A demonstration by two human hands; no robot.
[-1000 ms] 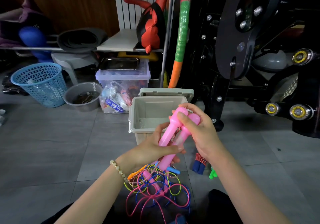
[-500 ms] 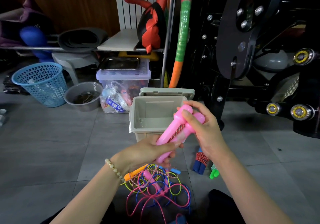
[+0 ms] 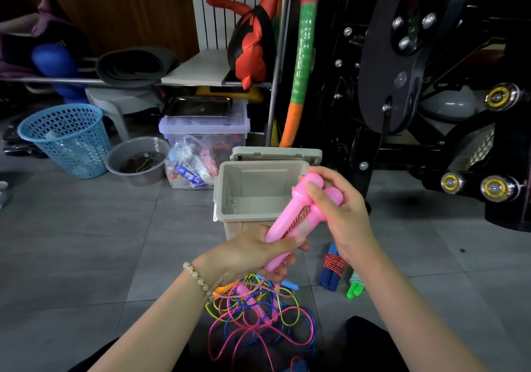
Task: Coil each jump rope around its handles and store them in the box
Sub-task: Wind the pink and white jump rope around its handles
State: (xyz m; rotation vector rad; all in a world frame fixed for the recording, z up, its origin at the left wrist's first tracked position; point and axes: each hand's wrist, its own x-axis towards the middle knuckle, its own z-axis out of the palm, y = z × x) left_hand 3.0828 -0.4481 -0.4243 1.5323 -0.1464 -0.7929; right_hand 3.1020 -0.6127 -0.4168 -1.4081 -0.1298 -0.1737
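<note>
Seen from the head camera, the left hand (image 3: 253,253) closes its grip round the lower ends of the two pink handles (image 3: 286,216). The right hand (image 3: 344,213) grips their knobbed tops, just over the near right corner of the box (image 3: 224,199). A red-and-white cord (image 3: 299,218) runs between the handles. I'd judge the handles light, hard and a bit slick, and the cord limp, so it is best held across both handles with the wraps pinned. The box stands open on the floor, its lid (image 3: 275,154) behind it, and I see no rope inside. A wound blue rope (image 3: 330,274) and green rope (image 3: 355,286) lie to its right, a loose tangle (image 3: 258,314) nearer the knees. A grey bowl (image 3: 135,177) farther left holds dark bits I cannot make out.
</note>
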